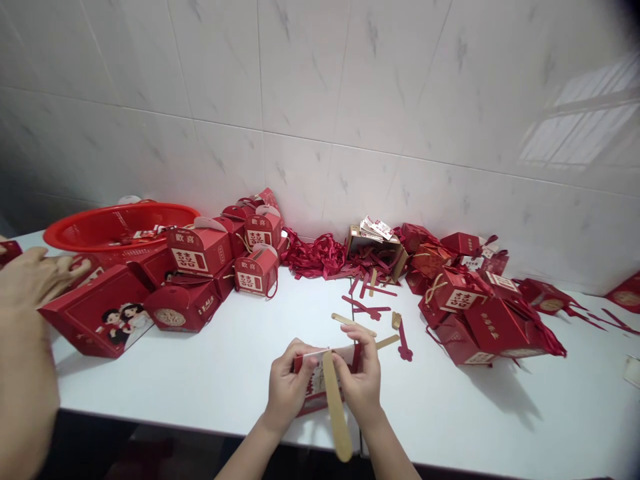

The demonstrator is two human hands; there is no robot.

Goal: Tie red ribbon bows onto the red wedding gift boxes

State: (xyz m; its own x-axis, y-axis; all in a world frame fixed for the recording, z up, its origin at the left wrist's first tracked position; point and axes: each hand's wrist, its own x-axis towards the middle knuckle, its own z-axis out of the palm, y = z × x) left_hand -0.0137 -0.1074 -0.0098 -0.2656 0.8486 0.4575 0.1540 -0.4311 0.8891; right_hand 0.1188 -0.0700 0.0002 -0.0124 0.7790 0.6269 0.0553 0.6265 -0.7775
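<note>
At the front of the white table, both hands hold a small red gift box (pixel 320 401) with a white printed label. My left hand (pixel 291 379) grips its left side, thumb on the near face. My right hand (pixel 364 373) is closed at the right side, its thumb against a gold paper strip (pixel 336 407) that hangs from the box's top edge toward me. The box's top looks open, but its inside is mostly hidden. Just beyond my right hand lie loose gold and dark red paper strips (pixel 404 340).
Red boxes stand stacked at left (pixel 200 250) and right (pixel 493 323). A red plastic basket (pixel 60 233), a heap of red ribbon (pixel 317 255) and a carton with cards (pixel 400 257) line the tiled wall. Another person's arm (pixel 25 347) reaches in at far left.
</note>
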